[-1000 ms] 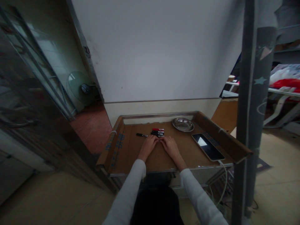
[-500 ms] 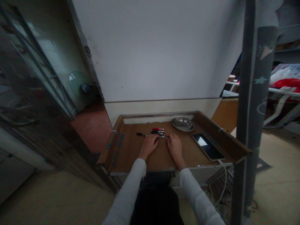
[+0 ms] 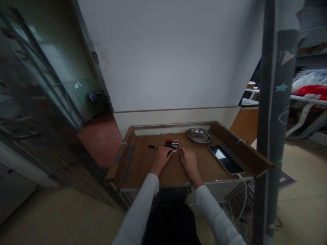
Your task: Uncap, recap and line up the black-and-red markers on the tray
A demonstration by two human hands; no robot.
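Observation:
My left hand (image 3: 160,158) and my right hand (image 3: 188,159) rest on the brown cardboard lining of a tray table (image 3: 143,163). Between their fingertips lies a thin pen (image 3: 174,151). The left fingers pinch its dark end and the right fingertips close on its silvery end. Just beyond the hands lies a small cluster of red and black pens (image 3: 172,143). A single black pen (image 3: 153,146) lies to the left of the cluster.
A steel bowl (image 3: 199,135) stands at the back right of the tray. A dark tablet (image 3: 226,159) with a cable lies along the right side. A grey post (image 3: 270,102) stands close at the right, a metal rack (image 3: 38,88) at the left.
One pen has come out of the cluster toward me, and both hands have drawn back a little with it between their fingertips.

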